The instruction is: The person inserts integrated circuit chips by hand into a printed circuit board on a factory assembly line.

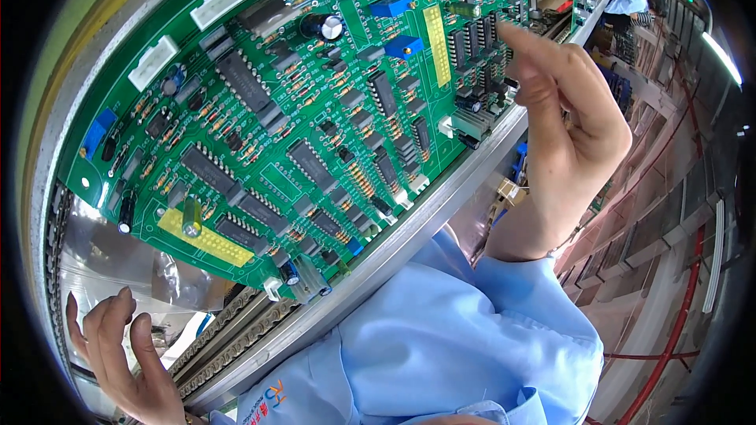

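A large green circuit board [287, 122] lies across the metal rails in front of me, crowded with black chips, resistors, capacitors and blue trimmers. My right hand [567, 98] is at its right end, fingers bent, index fingertip and thumb close to the row of black chips [472, 41]. Those fingers are drawn together, and anything between them is hidden. My left hand [122, 354] is off the board's lower left corner, palm up, fingers apart, holding nothing. Close to that corner are a strip of yellow tape [206, 238] and a small upright cylindrical part [191, 219]. Another yellow strip [435, 46] is farther right.
A metal rail [378, 256] runs along the board's near edge, with a conveyor chain [236, 327] at lower left. Clear plastic sheeting [118, 260] lies beneath the left corner. Farther along the line at upper right, a person in blue [628, 0] is visible.
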`<state>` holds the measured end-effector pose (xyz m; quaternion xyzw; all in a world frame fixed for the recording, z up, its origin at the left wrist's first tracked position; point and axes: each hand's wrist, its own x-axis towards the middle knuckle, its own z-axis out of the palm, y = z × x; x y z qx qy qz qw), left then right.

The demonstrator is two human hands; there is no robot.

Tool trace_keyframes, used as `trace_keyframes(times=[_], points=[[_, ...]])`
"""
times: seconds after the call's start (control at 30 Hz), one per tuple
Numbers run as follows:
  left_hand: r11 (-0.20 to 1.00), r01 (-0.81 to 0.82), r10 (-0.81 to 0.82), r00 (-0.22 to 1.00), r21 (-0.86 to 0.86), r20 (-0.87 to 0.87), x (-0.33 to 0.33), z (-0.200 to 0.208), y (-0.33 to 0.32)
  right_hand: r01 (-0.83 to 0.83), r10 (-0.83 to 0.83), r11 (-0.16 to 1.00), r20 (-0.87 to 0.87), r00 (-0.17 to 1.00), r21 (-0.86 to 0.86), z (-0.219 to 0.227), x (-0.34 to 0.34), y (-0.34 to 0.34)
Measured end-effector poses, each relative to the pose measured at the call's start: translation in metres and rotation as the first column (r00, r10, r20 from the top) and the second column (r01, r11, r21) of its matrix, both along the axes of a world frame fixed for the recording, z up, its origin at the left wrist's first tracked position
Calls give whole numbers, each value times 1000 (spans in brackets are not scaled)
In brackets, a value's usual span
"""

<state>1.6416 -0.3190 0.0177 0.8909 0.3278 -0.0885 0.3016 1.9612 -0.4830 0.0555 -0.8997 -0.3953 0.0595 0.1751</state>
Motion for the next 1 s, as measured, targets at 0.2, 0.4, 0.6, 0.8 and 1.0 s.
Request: trace_keyframes(times=[0.2, 0.4, 0.6, 0.8, 1.0], points=[[999, -43, 43, 999, 16, 15, -4, 5, -3, -79, 81, 996, -61, 995, 32, 1, -13, -4], [1000, -29, 29, 996, -3, 81, 6, 5, -2, -178, 171, 973, 59, 984, 146, 10, -13, 29], [998, -35, 27, 984, 44, 178, 1, 10, -6, -505, 499, 856, 76, 863, 115, 10, -27, 86], [999, -40, 36, 978, 15, 205, 0, 10, -8, -668, 669, 739, 24, 743, 91, 3, -33, 130], [999, -39, 37, 981, 10, 191, 0, 8, -6, -720, 721, 693, 2, 693, -5, 10, -39, 143]])
